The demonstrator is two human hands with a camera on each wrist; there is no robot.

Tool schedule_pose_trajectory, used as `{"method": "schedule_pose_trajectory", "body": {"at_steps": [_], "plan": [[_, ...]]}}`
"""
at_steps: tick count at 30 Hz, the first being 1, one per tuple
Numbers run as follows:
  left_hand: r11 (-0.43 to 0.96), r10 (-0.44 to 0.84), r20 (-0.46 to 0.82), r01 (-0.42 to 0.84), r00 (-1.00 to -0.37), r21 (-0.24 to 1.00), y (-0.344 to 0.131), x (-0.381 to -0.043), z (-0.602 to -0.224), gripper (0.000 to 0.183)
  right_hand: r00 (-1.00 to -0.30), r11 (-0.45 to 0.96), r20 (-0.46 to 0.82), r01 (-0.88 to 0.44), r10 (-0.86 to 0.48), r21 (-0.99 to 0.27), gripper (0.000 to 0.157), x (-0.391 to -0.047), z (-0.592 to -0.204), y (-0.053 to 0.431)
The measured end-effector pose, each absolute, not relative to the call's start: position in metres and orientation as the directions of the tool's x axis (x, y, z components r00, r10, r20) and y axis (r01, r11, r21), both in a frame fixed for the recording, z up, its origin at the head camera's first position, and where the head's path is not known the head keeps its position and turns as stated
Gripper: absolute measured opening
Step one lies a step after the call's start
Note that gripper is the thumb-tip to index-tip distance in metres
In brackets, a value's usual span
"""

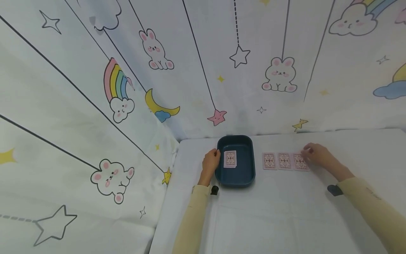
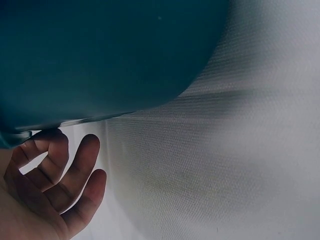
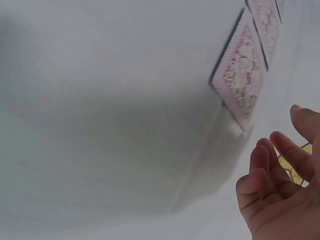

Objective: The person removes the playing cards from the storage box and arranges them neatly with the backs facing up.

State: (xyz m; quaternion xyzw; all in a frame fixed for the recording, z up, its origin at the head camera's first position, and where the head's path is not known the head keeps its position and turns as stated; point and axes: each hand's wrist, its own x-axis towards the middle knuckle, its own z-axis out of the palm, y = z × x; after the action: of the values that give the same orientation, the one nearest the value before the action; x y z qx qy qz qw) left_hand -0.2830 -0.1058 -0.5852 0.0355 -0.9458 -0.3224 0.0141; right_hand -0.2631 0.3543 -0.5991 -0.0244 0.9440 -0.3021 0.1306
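My left hand [image 1: 210,162] holds the left rim of a dark blue tray [image 1: 238,179]. In the left wrist view the index fingertip meets the tray's rim [image 2: 15,139], while the other fingers curl loosely below it. A small pile of playing cards [image 1: 230,159] lies face down inside the tray, towards its left side. To the right my right hand [image 1: 318,155] hovers by the rightmost card pile [image 1: 299,162], overlapping its edge in the head view. From the right wrist, the fingers [image 3: 287,150] look loosely bent, with nothing between them, just off the pile's corner.
Two more face-down card piles, a middle one [image 1: 284,161] and a left one [image 1: 269,161], stand in line between the tray and my right hand. A white cloth covers the table [image 1: 269,218]. Behind it hangs a patterned curtain [image 1: 196,88], which also runs along the left side.
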Motion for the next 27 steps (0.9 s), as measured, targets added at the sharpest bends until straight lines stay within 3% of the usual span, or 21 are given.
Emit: {"method": "schedule_pose_trajectory", "body": {"at_steps": [9, 27], "plan": [[0.779, -0.074, -0.004, -0.060, -0.997, 0.624, -0.106, -0.282, -0.584, 0.035, -0.981, 0.791, -0.061, -0.111, -0.184, -0.601, 0.056, -0.267, -0.580, 0.331], [0.781, -0.081, 0.008, -0.058, -0.997, 0.622, -0.106, -0.283, -0.585, 0.034, -0.959, 0.772, 0.018, -0.237, -0.281, -0.590, 0.047, -0.278, -0.552, 0.235]]}}
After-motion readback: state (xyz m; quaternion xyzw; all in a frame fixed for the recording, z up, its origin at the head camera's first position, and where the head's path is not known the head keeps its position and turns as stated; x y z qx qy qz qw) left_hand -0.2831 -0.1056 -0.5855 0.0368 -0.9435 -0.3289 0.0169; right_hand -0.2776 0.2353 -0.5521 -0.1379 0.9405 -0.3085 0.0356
